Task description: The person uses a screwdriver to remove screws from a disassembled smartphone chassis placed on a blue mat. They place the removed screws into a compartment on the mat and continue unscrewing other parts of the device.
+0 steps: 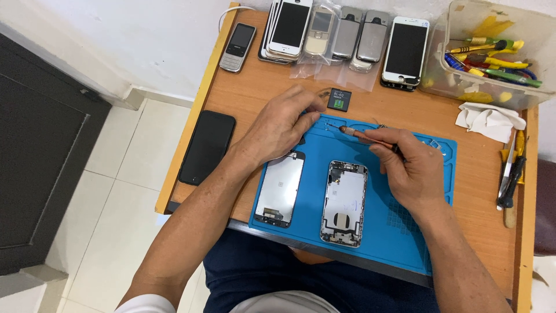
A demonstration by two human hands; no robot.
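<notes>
Head view: screwdriver (370, 138) pinched in right hand (412, 174), tip at mat (405, 226) top edge; left hand (278, 128) curled there, contents hidden. Risk: tiny screws scattered off mat if nudged.

A small wooden table (243, 98) with a raised yellowish edge stands against a plain white wall (133, 40). The floor (110, 208) is laid with large pale square tiles, with a low white skirting along the wall's foot. At the left stands a dark panelled door (40, 150). The light is even and soft.
</notes>
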